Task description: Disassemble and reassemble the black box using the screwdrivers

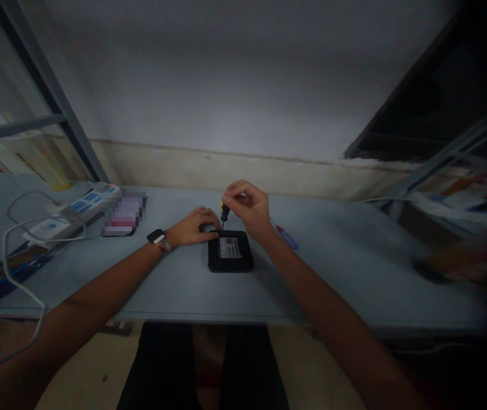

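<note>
A flat black box [231, 263] with rounded corners and a white label [230, 247] on top lies on the table. My right hand [250, 208] is closed around the upper end of a screwdriver [225, 213] with a yellow and black handle. Its shaft points down to the far left edge of the box; the exact spot of the tip is too small to make out. At that same corner, my left hand [194, 226] holds the box, thumb on its edge and fingers curved beside the screwdriver.
A purple-blue tool [287, 237] lies right of my right wrist. To the left are a blurred-out phone [124, 214] and a white power strip [77, 210] with a looping white cable [11, 273]. Metal frame posts [73, 136] flank the light blue table [175, 290]; a wall rises behind.
</note>
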`<state>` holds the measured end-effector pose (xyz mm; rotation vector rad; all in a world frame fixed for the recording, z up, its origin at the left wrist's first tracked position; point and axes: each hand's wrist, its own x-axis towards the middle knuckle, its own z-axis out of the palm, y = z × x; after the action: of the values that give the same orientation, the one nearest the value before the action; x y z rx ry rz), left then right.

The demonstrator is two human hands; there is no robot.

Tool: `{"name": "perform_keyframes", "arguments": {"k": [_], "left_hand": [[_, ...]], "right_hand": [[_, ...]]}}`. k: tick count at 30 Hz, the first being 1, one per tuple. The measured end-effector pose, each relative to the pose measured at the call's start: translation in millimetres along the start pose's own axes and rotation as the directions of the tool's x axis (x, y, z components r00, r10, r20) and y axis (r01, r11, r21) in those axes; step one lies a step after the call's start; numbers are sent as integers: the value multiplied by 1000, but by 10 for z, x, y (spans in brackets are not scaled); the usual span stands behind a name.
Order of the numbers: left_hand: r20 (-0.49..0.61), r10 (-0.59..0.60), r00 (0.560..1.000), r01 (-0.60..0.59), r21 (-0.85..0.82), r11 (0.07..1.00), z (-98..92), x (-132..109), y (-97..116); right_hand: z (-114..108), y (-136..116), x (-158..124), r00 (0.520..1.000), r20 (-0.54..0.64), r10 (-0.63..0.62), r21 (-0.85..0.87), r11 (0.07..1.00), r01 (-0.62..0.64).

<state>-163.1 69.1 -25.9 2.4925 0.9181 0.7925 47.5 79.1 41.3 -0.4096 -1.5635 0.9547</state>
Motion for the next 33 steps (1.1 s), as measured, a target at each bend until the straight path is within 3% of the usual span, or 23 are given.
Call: {"name": "perform_keyframes", "arguments": {"k": [9,17,33], "left_hand": [[2,1,1000,-1,-15,1000,7,-8,-39],[-6,4,1000,-4,-6,1000,10,-11,-48],[-13,10,1000,-10,-23,1000,6,-9,-34]], "right_hand": [[-137,92,4,990,-7,142,133,981,-139],[-110,77,24,983,106,148,178,970,-165],[-119,79,8,951,217,222,221,937,-269]]}}
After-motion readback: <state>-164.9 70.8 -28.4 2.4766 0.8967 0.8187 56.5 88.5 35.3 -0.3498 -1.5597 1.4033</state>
